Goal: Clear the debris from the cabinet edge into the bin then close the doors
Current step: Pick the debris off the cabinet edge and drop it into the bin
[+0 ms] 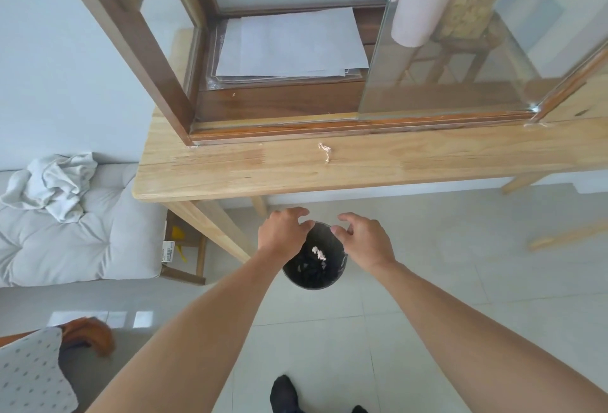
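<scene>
Both hands over black bin [314, 268] on floor, fingers spread, empty: left hand [283, 231], right hand [362, 238]. Debris scrap [325, 152] on worktop [230, 169] by cabinet edge [329, 128]; pale bits w/in bin.

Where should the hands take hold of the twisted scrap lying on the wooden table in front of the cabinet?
Pinch the twisted scrap from above at its middle, fingers across its width. It lies flat, thin and stringy on the table, with bare wood around it, so a top-down fingertip pinch probably suits best.

My two bare forearms, no sleeves, my left hand [282, 231], my right hand [363, 237], my black sock [283, 393] below the bin [314, 276]
</scene>
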{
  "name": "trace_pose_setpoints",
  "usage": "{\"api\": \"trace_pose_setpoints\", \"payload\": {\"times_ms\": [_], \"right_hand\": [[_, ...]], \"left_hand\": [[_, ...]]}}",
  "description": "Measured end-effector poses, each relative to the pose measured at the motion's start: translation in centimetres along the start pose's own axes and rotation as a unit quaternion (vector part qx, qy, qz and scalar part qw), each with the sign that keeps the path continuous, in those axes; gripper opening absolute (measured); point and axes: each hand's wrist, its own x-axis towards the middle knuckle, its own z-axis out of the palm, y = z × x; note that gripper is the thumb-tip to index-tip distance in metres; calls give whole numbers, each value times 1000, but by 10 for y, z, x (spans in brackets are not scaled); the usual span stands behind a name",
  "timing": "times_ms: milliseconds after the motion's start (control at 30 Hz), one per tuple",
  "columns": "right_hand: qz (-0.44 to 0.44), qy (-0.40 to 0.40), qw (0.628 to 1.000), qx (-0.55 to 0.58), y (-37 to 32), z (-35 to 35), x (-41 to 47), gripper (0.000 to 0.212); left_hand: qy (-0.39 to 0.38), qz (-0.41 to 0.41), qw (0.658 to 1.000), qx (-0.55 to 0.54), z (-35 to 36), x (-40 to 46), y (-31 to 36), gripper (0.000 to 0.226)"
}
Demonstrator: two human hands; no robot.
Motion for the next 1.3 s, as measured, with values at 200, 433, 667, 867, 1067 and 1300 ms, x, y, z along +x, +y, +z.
{"api": "trace_pose_setpoints", "payload": {"times_ms": [200, 433, 667, 867, 1067, 1300], "right_hand": [[-10, 22, 1000, -14, -7, -12, -3, 41], [-42, 45, 998, -10, -23, -42, -30, 24], [-148, 155, 977, 21, -70, -82, -63, 34], [-208, 220, 953, 13, -117, -116, -66, 27], [-188, 204, 957, -91, -142, -134, -43, 22], [-144, 140, 974, -101, -151, -133, -20, 19]], "left_hand": [[18, -3, 1000, 4, -14, -9, -1, 38], [52, 6, 999, -13, -36, -40, 12, 37], [96, 27, 995, -24, -68, -75, 32, 38], [137, 98, 984, -54, -97, -97, 48, 32], [191, 118, 968, -112, -148, -86, 58, 36], [175, 74, 970, -153, -169, -62, 39, 43]]}}
